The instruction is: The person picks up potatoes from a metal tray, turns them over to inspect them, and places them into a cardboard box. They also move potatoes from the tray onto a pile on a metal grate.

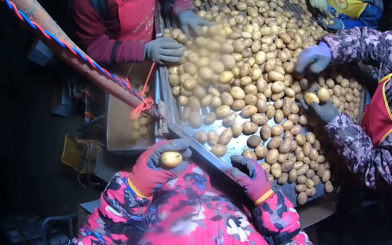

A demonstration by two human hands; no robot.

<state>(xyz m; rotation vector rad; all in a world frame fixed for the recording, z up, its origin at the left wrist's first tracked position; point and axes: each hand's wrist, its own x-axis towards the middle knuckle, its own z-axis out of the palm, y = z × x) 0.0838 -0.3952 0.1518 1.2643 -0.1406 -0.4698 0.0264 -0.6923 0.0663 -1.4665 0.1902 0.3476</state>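
My left hand (157, 164), in a pink and grey work glove with a yellow cuff, is closed around a pale potato (171, 159) just short of the table's near edge. A similar glove covers my right hand (251, 178), which is at the same edge beside the nearest potatoes (272, 156). Its fingers curve apart from the thumb, and I see nothing between them. Potatoes spread over the metal sorting table (238, 143), thickest toward the far end. Part of the pile left of the middle is blurred.
Gloved co-workers stand at the left (126, 10), the right (388, 104) and the far end (347, 7); the right one holds potatoes. A rusty pole (70, 45) wound with red and blue wire slants in from the left. Below it is a box (121, 128) with potatoes.
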